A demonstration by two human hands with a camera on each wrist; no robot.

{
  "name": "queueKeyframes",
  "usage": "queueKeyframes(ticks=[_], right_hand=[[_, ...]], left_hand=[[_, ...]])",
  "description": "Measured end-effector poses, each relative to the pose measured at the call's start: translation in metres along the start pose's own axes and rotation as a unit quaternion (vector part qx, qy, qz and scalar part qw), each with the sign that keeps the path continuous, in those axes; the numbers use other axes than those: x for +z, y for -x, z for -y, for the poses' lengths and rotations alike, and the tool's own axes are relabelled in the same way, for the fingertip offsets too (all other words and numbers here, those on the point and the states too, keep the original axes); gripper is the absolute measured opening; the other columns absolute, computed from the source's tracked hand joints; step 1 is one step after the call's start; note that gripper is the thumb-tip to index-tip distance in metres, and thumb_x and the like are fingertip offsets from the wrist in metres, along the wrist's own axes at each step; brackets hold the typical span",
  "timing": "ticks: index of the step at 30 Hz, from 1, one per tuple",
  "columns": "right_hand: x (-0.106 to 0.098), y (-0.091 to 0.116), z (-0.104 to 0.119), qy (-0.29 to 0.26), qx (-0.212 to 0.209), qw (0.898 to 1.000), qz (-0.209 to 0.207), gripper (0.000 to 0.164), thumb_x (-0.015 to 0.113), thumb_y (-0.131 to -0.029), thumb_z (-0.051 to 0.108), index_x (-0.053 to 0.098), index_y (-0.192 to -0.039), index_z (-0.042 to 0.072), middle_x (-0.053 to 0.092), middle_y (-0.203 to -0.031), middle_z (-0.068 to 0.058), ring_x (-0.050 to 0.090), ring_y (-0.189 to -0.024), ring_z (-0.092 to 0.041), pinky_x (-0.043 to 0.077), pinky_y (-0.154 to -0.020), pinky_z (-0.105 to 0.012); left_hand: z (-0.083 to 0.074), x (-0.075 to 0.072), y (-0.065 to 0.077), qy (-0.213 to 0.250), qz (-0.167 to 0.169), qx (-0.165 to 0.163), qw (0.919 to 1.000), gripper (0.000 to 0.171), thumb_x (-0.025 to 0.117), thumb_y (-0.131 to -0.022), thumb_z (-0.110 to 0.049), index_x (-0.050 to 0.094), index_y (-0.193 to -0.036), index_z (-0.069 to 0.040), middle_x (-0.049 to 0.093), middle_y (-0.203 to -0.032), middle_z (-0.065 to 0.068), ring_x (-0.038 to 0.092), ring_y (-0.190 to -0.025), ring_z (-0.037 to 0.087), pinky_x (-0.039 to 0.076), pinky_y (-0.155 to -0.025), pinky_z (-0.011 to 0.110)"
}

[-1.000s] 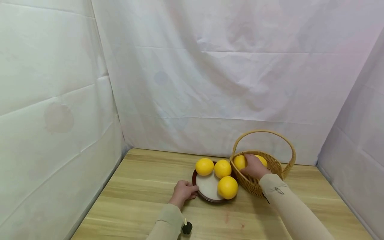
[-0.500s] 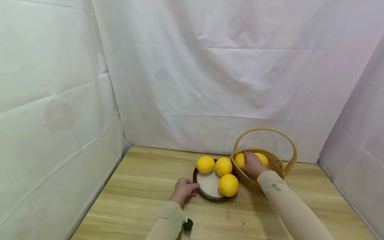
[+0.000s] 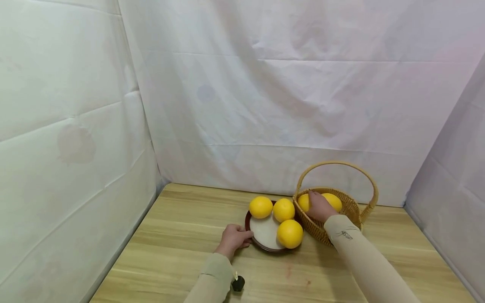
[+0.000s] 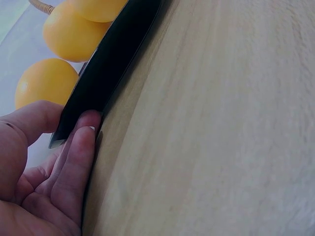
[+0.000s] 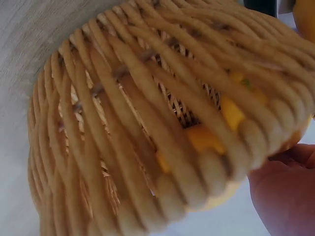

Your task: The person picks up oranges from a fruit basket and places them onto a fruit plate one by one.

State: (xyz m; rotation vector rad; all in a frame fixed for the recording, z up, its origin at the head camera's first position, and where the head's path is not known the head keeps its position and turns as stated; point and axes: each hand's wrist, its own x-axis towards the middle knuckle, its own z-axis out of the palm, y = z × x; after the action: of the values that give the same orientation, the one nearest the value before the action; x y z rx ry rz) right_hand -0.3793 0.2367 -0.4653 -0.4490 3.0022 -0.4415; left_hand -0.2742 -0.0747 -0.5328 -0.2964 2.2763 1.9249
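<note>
Head view: pale cloth (image 3: 204, 113) backs a wooden table (image 3: 182, 235), where, from my spot in the room, both hands are busy right of centre. A wicker basket (image 3: 313, 228) stands at two o'clock from a plate (image 3: 263, 233), the two close enough for a short reach; whether they touch, I cannot tell. At the basket's ten o'clock, the right hand (image 3: 321, 208) grips an orange (image 3: 303, 202) from above, probably because the wicker wall hinders a side hold; its far fingertips are hidden. The left hand (image 3: 232, 239) pinches the plate's rim at eight o'clock, thumb above, fingers beneath, apparently steadying it where no fruit crowds the edge. On the plate sit a back orange (image 3: 260, 207) at eleven, a middle orange (image 3: 283, 210) at one and a front orange (image 3: 290, 234) at four. Another orange (image 3: 334, 202) lies near the basket's twelve. Smallest, a black object (image 3: 238, 283) shows at seven o'clock from the plate, beside the left cuff (image 3: 217, 271).
</note>
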Motion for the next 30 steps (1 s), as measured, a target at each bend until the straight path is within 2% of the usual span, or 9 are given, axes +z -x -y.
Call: queueKeyframes(ticks=[7,17,23,30], right_hand=[[0.002,0.0,0.001,-0.004,-0.005,1.0,-0.02,0.076,0.071,-0.092,0.017,0.032,-0.149,-0.014,0.041,-0.147,-0.039,0.043,-0.134,-0.055,0.042,-0.108,-0.064],[0.005,0.004,-0.01,-0.018,-0.007,1.0,-0.024,0.084,0.076,-0.087,0.025,0.034,-0.148,-0.014,0.044,-0.146,-0.038,0.045,-0.133,-0.055,0.043,-0.108,-0.064],[0.003,0.006,-0.012,-0.032,-0.006,0.999,-0.029,0.084,0.077,-0.085,0.019,0.034,-0.149,-0.014,0.042,-0.148,-0.037,0.044,-0.133,-0.055,0.044,-0.106,-0.064],[-0.005,0.015,-0.007,-0.065,0.006,0.997,-0.033,0.088,0.08,-0.081,0.021,0.035,-0.149,-0.011,0.048,-0.145,-0.034,0.054,-0.124,-0.049,0.051,-0.097,-0.059]], left_hand=[[-0.001,-0.001,0.0,0.005,-0.001,-0.001,1.0,0.014,0.077,-0.087,-0.01,0.07,-0.087,0.003,0.072,-0.08,0.008,0.068,-0.066,0.011,0.062,-0.063,0.026],[0.002,0.002,0.001,0.012,0.005,0.0,0.9999,0.014,0.077,-0.086,-0.009,0.07,-0.087,0.003,0.072,-0.078,0.008,0.068,-0.064,0.011,0.062,-0.062,0.026],[0.001,0.002,-0.002,0.012,-0.002,-0.004,0.9999,0.014,0.078,-0.086,-0.01,0.07,-0.086,0.002,0.071,-0.078,0.008,0.068,-0.064,0.011,0.062,-0.062,0.025],[0.0,0.002,-0.001,0.009,0.001,-0.002,1.0,0.014,0.077,-0.086,-0.01,0.07,-0.086,0.003,0.071,-0.078,0.009,0.068,-0.064,0.011,0.062,-0.062,0.025]])
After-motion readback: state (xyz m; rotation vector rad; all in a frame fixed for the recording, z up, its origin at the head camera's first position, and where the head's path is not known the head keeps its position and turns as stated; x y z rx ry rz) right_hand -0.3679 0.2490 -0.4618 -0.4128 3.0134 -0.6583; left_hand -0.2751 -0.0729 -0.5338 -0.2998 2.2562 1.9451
